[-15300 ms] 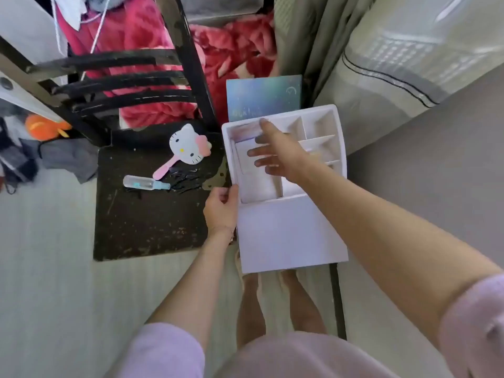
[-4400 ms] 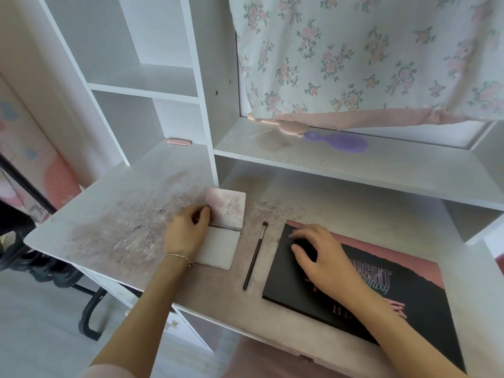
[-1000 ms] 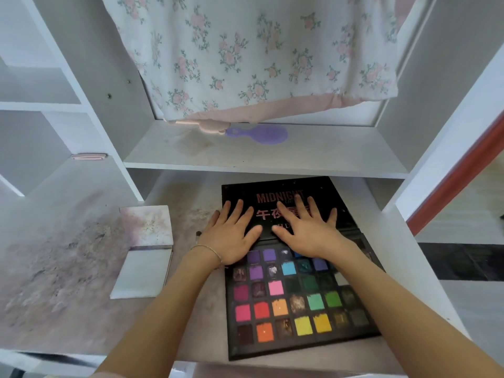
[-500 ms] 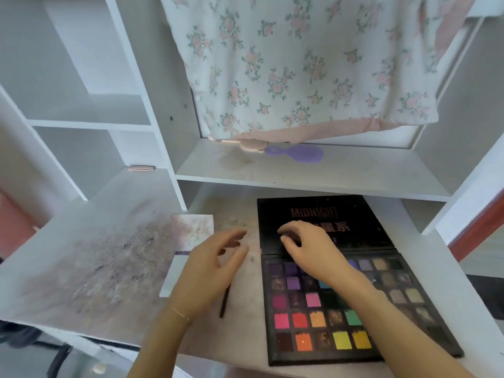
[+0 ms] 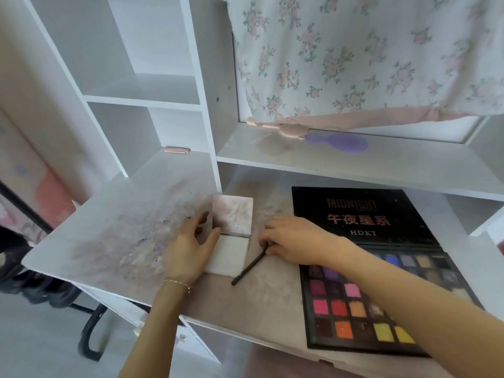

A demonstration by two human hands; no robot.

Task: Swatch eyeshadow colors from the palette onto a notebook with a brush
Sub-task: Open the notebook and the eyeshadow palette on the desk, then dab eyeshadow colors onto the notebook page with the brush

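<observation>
– Head view: what changed?

– The right hand (image 5: 296, 241) left the open black multicolour eyeshadow palette (image 5: 365, 268) (lid now flat); its fingers pinch the thin dark brush (image 5: 249, 266). Swatching can start.

– And room?

– The left hand (image 5: 191, 249), fingers apart, steadies the small white notebook (image 5: 230, 236) at nine o'clock of the brush; the dusty worktop (image 5: 109, 241) lies open further left.

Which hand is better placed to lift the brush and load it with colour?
Right. The right hand already has its fingers on the brush and lies beside the open palette. The left hand rests against the notebook.
</observation>
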